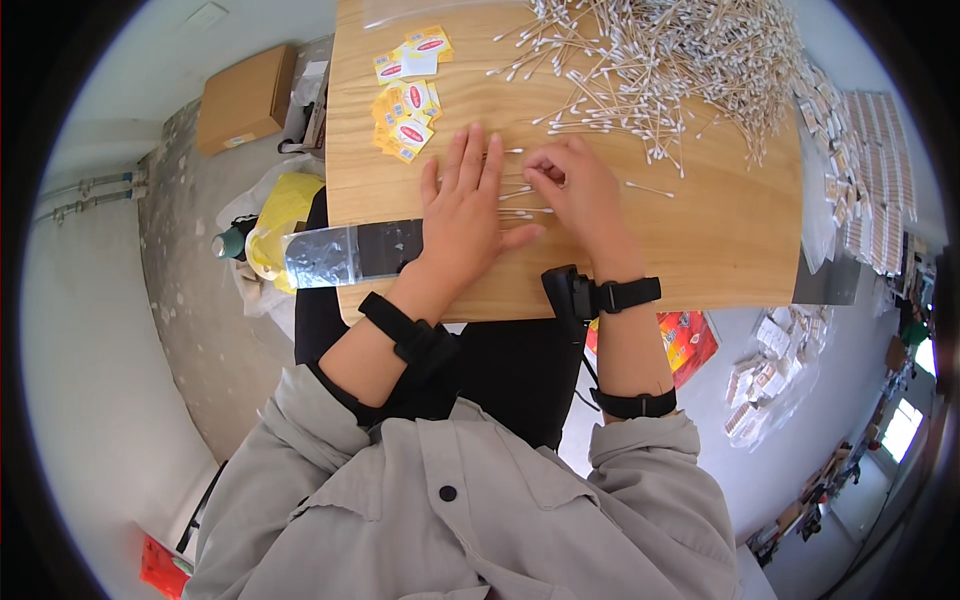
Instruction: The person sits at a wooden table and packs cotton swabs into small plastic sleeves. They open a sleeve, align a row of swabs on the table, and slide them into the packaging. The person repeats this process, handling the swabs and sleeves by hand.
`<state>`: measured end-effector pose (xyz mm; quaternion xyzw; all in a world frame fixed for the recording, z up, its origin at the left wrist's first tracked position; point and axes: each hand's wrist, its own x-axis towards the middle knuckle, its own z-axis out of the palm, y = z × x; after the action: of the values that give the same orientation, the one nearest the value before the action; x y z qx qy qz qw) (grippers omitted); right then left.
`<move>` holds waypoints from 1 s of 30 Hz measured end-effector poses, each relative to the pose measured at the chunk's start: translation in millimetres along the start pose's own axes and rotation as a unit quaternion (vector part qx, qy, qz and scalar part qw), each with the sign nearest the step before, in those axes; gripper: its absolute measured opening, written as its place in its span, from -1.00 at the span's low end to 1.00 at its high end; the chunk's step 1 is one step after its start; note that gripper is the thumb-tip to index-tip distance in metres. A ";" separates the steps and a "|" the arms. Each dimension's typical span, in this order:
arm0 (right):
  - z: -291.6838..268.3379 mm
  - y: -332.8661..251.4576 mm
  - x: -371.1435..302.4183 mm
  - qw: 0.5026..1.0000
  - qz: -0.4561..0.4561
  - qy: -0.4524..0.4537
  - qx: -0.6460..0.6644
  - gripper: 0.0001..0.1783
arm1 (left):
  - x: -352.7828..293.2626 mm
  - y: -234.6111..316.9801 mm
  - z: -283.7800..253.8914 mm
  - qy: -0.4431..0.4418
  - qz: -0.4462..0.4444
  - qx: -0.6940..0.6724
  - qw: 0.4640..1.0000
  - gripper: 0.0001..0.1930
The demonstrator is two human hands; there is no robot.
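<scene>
My left hand [463, 215] lies flat, fingers apart, on a wooden table [720, 240], palm down over the end of a clear plastic sleeve [345, 253]. My right hand [580, 190] is just to its right, fingers curled and pinching at a few cotton swabs [520, 200] that lie between the two hands. A big loose heap of cotton swabs [680, 60] covers the far right of the table. Small yellow and red paper packets [408, 110] lie in a pile far left of my left hand.
Stacks of filled swab packets [870, 180] sit at the table's right edge. A cardboard box [243, 98] and a yellow bag [280, 215] are on the floor to the left. A bag of packets [770, 375] and a red packet [685, 340] lie on the floor right.
</scene>
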<state>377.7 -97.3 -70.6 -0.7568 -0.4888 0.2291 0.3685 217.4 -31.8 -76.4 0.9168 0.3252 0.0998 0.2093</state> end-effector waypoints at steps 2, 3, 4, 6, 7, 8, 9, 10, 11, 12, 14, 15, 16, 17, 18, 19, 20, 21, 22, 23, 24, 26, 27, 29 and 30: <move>0.5 -7.3 -0.3 0.999 0.027 0.037 0.024 -0.86 | -0.2 -1.2 -1.8 0.031 -0.013 -0.049 0.998 0.14; 0.5 -11.2 1.0 0.997 0.040 0.055 0.035 -0.85 | -0.7 -2.2 -3.1 0.046 -0.019 -0.074 0.996 0.16; 0.6 -13.1 2.5 0.998 0.025 0.051 0.020 -0.84 | -4.2 -2.9 -5.9 0.052 -0.025 -0.048 0.997 0.17; 1.7 -14.1 6.6 0.999 -0.006 0.042 -0.010 -0.83 | -15.3 -3.5 -12.8 0.063 -0.038 0.004 0.997 0.20; 4.0 -11.2 10.1 0.999 -0.020 0.033 -0.015 -0.84 | -20.8 -4.1 -13.4 0.046 -0.034 0.018 0.998 0.19; 6.5 -6.1 15.3 0.999 -0.034 0.023 -0.019 -0.84 | -26.5 -5.1 -12.3 0.029 -0.030 0.032 0.999 0.19; 8.0 -2.9 17.7 0.998 -0.048 0.014 -0.024 -0.85 | -30.1 -6.5 -10.8 0.011 -0.025 0.046 0.999 0.19; 7.0 -4.6 19.8 0.999 -0.041 0.001 -0.028 -0.86 | -31.6 -8.6 -9.4 0.007 -0.021 0.050 0.999 0.18; 4.4 -7.8 22.7 0.999 -0.033 -0.012 -0.032 -0.87 | -32.8 -10.7 -8.0 0.003 -0.017 0.053 0.998 0.17; 2.9 -9.0 24.6 0.999 -0.026 -0.025 -0.037 -0.87 | -33.5 -12.5 -7.6 -0.001 -0.012 0.056 0.998 0.16; 0.1 2.2 27.7 0.999 -0.029 0.013 -0.012 -0.88 | -33.9 -13.7 -6.5 0.001 -0.012 0.061 0.998 0.14; -1.1 7.0 28.5 0.999 -0.031 0.032 0.001 -0.88 | -34.5 -14.2 -6.1 0.002 -0.011 0.063 0.998 0.13; -2.1 7.7 28.4 0.999 -0.024 0.043 -0.003 -0.89 | -35.0 -14.7 -7.1 -0.003 -0.003 0.071 0.997 0.12; -3.1 8.1 28.0 0.998 -0.016 0.054 -0.008 -0.89 | -35.2 -14.7 -9.3 -0.008 0.006 0.080 0.997 0.11; -3.5 7.9 27.7 0.998 -0.009 0.065 -0.012 -0.89 | -35.3 -14.9 -11.5 -0.013 0.015 0.088 0.996 0.10; -3.1 7.4 26.5 0.998 -0.016 0.057 -0.024 -0.89 | -35.5 -16.4 -13.3 -0.009 0.031 0.088 0.996 0.09; -2.3 6.6 25.2 0.998 -0.023 0.049 -0.035 -0.89 | -35.3 -19.0 -15.2 -0.005 0.048 0.088 0.995 0.09; -2.0 6.4 23.6 0.998 -0.029 0.041 -0.047 -0.89 | -34.6 -20.6 -16.9 -0.001 0.065 0.087 0.994 0.09; -2.2 6.8 22.5 0.997 -0.038 0.030 -0.053 -0.88 | -32.9 -21.5 -19.0 -0.001 0.076 0.079 0.994 0.09; -2.9 7.6 20.7 0.997 -0.046 0.020 -0.059 -0.88 | -31.0 -22.0 -21.3 0.000 0.088 0.070 0.994 0.09; -3.7 8.6 18.6 0.996 -0.055 0.010 -0.065 -0.87 | -29.6 -22.5 -21.9 0.001 0.100 0.062 0.993 0.09; -5.0 9.5 13.1 0.998 -0.040 0.038 0.004 -0.85 | -27.2 -19.8 -17.5 0.024 0.083 0.056 0.995 0.09; -4.1 10.4 9.7 0.997 -0.032 0.052 0.039 -0.84 | -25.5 -16.9 -15.1 0.035 0.074 0.052 0.995 0.10; 5.5 18.4 -2.2 0.977 -0.007 0.146 0.157 -0.78 | -16.2 -3.5 -11.7 0.018 0.068 0.013 0.997 0.11; 10.8 21.5 -7.7 0.957 0.006 0.191 0.217 -0.75 | -13.5 0.9 -10.6 0.008 0.064 -0.006 0.998 0.11</move>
<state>379.1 -106.0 -94.3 -0.6913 -0.3438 0.1827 0.6087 204.2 -37.6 -67.2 0.9335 0.2674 0.1222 0.2052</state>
